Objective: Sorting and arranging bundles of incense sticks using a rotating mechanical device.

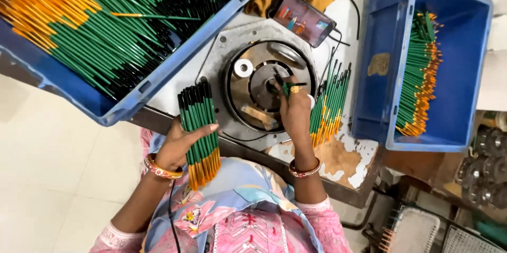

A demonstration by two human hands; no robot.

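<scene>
Meanwhile left hand (177, 145) grips a brush bundle (199, 134); right hand (294, 106) pinches one brush (285, 87).

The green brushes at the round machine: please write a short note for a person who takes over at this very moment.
Left hand: holds a bundle of green brushes, orange ends toward the body.
Right hand: pinches one brush at the centre of the round metal machine.
Done, it seems: small pile right of the machine; more in the right blue crate.
Left: the bundle, and the full left blue crate.
</scene>
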